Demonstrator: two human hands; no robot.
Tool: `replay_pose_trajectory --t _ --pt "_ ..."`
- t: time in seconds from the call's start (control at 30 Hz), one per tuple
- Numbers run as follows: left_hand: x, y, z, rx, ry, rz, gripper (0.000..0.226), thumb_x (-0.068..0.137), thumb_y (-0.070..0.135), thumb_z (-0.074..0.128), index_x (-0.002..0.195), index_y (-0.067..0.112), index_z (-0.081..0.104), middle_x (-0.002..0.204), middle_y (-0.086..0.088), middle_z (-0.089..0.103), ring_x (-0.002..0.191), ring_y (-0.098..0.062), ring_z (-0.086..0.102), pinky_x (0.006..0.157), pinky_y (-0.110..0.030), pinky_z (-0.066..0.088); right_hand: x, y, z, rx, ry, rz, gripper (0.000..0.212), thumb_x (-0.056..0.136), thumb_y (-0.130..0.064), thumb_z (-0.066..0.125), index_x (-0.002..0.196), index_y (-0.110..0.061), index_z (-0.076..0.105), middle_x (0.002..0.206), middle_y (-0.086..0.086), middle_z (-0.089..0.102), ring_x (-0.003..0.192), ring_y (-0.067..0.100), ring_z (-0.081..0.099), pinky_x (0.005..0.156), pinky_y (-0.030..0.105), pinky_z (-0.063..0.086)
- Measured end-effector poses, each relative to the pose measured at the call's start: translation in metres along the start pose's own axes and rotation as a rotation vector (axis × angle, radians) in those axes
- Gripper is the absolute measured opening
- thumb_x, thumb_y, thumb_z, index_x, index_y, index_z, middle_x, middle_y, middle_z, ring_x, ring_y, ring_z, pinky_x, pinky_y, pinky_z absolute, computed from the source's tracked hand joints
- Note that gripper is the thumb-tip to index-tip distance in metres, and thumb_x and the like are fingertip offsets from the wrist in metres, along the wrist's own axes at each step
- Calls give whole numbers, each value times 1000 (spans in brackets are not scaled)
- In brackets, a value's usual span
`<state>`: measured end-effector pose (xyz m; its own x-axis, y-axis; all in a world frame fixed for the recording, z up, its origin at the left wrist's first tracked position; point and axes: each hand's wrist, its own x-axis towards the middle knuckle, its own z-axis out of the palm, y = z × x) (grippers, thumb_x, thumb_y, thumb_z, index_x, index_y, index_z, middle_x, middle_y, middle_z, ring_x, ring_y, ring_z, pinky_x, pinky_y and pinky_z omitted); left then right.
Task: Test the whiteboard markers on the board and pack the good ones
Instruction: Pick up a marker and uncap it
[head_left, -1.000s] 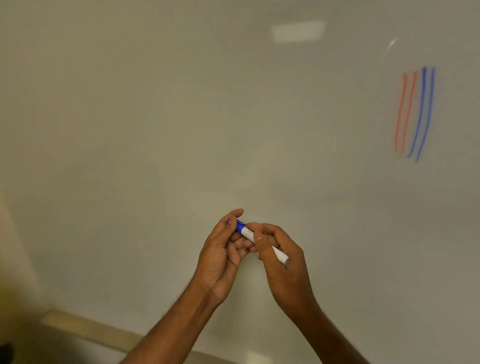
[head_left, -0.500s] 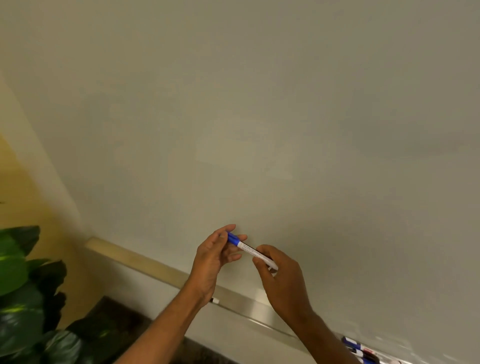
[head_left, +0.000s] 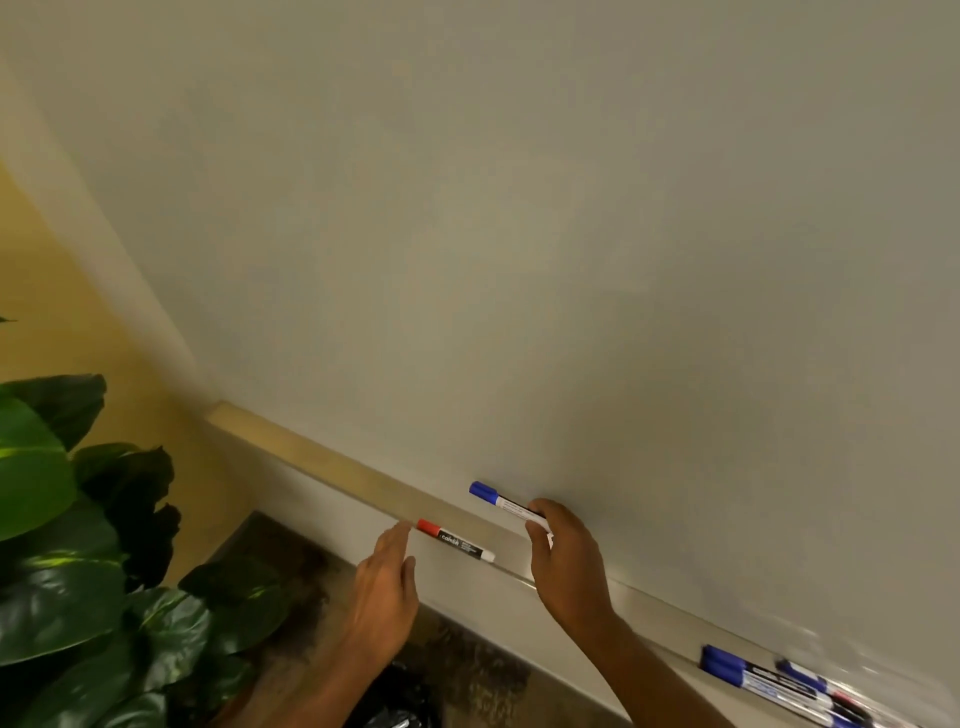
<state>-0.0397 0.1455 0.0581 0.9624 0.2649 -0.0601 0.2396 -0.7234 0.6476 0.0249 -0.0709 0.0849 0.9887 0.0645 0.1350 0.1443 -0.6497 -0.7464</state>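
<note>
Right hand (head_left: 566, 553): clenched on the rear end of the blue marker (head_left: 506, 506), fingers wrapped round the white barrel. Cap is on. The marker sticks out up and to the left of the grip, capped end farthest from the fist. It sits close against the board (head_left: 519, 234); cannot tell whether it touches.

Left hand (head_left: 384, 587): released, holding nothing. Fingers straight and close together, palm turned toward the right hand. Fingertips (head_left: 400, 531) just beside the red cap of the red marker (head_left: 454, 540); contact cannot be told.

The red marker lies flat on the ledge (head_left: 322, 454) under the board, below and left of the right-hand grip, between the two hands. Capped, with its red end toward the left hand and its white end toward the right.

More markers (head_left: 769, 680) lie bunched on the same ledge, well off to the right of the grip and lower in view, past the right forearm. Blue caps show; the rest is blurred, with something shiny and clear about them.

Far left of both hands: plant (head_left: 52, 519) with big dark green leaves, against a yellow wall (head_left: 31, 260).
</note>
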Motion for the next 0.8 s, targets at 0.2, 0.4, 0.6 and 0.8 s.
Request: replay_pose_trajectory --t 0.2,0.4,0.6,0.8 --pt "16 -24 26 205 -122 139 60 110 23 35 163 19 7 170 2 4 157 -15 -1 123 -28 -3 14 22 56 -107 -71 2 26 103 -17 50 126 -17 62 119 1 66 108 19 61 93 23 44" --pt "34 -31 54 317 -214 253 62 110 22 23 155 19 -20 163 1 -26 153 -17 -23 128 -38 -6 24 38 97 -164 -115 19 30 102 -18 50 130 -17 62 126 2 66 113 20 60 99 27 43" --pt "53 -26 74 378 -238 327 71 107 8 30 152 22 -23 161 0 -32 150 -19 -31 127 -41 -10 24 45 119 -184 -90 -40 30 94 -11 65 124 -11 67 122 8 70 114 28 64 100 40 47" --pt "71 -20 77 569 -337 328 72 107 12 31 149 19 -27 164 -6 -30 151 -26 -31 126 -48 -14 28 52 126 -209 -64 -147 37 81 -7 79 116 -14 72 111 4 75 102 25 70 94 43 54"
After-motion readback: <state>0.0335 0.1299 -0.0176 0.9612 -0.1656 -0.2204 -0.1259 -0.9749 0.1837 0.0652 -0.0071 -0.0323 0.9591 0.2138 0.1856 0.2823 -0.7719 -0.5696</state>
